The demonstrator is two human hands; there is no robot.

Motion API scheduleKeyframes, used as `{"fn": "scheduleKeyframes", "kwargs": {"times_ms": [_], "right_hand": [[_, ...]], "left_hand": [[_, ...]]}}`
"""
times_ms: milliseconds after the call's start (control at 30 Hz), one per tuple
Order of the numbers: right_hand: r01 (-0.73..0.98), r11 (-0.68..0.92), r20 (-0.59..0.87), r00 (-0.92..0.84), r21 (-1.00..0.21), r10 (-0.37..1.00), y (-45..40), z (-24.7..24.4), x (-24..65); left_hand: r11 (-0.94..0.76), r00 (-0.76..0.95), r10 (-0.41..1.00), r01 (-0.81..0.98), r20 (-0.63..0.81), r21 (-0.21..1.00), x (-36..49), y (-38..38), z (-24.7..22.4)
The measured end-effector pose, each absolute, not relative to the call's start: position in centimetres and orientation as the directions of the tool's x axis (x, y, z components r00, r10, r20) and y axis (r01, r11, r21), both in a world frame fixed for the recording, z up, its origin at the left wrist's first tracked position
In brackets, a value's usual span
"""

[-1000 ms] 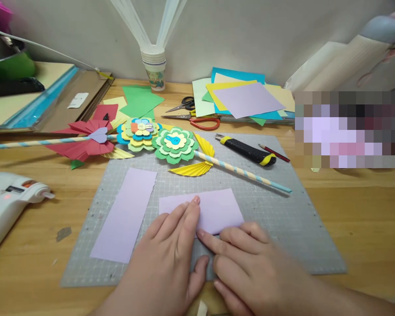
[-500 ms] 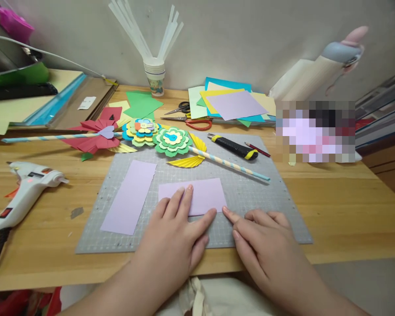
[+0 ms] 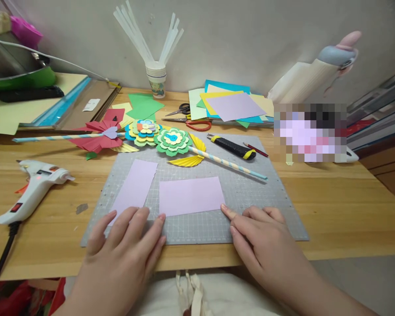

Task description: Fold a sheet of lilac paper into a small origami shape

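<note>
The wide purple paper lay flat on the mat. The left hand had spread fingers, one at the near left corner. The right hand had one finger at the near right corner, the rest bent. Neither gripped anything. Soft, even pushing seemed best. The table ended close by, but sliding room seemed fine rightward.

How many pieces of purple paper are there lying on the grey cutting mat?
2: a slanted strip at the left, and a rectangle in the middle. Others underneath may be hidden.
</note>
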State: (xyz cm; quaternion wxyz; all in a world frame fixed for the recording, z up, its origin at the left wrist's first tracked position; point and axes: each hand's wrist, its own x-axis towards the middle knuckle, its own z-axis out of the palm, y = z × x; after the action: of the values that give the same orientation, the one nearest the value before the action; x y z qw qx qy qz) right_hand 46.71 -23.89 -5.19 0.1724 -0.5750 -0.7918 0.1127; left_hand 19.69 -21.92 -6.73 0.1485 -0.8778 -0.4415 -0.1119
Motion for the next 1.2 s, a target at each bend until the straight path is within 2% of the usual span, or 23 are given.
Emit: {"fn": "scheduleKeyframes", "kwargs": {"times_ms": [100,267,333,433,500,600,833,933,1067,1200], "right_hand": [[0.865,0.308,0.138,-0.275,-0.396,0.951,-23.7,-5.3,46.9],[0.832,0.315,0.074,-0.317,-0.457,0.945,-22.9,-4.9,47.4],[0.817,0.319,0.059,-0.333,-0.481,0.941,-22.2,-4.5,47.6],[0.799,0.278,0.078,-0.280,-0.534,0.957,-20.7,-4.3,47.9],[0.787,0.194,0.061,-0.196,-0.586,0.979,-19.4,-4.6,48.0],[0.711,0.045,-0.078,-0.139,-0.702,0.987,-17.3,-5.2,48.1],[0.529,0.040,-0.162,-0.329,-0.848,0.930,-14.0,-5.1,47.2],[0.483,0.039,-0.182,-0.402,-0.875,0.897,-14.1,-5.2,46.6],[0.480,0.039,-0.177,-0.396,-0.876,0.901,-14.5,-5.7,46.5],[0.300,-0.171,-0.270,-0.331,-0.939,0.904,-14.2,-5.8,46.9]], "left_hand": [[-0.553,0.576,0.765,0.817,0.287,-0.165,18.8,-21.7,-6.7],[-0.463,0.424,0.861,0.882,0.280,0.088,19.5,-20.5,-5.8],[-0.388,0.339,0.897,0.911,0.284,0.139,20.3,-19.8,-5.8],[-0.296,0.255,0.932,0.946,0.257,0.132,21.4,-19.1,-6.4],[-0.272,0.240,0.943,0.956,0.232,0.113,21.9,-18.8,-6.9],[-0.250,0.224,0.953,0.962,0.204,0.111,22.2,-18.7,-7.2],[-0.226,0.204,0.970,0.958,0.135,0.179,22.1,-18.8,-7.2],[-0.211,0.185,0.973,0.953,0.134,0.217,22.0,-18.9,-7.4],[-0.265,0.222,0.954,0.938,0.201,0.224,22.1,-19.1,-7.5],[-0.367,0.298,0.906,0.908,0.302,0.204,22.5,-19.0,-7.1]]}}
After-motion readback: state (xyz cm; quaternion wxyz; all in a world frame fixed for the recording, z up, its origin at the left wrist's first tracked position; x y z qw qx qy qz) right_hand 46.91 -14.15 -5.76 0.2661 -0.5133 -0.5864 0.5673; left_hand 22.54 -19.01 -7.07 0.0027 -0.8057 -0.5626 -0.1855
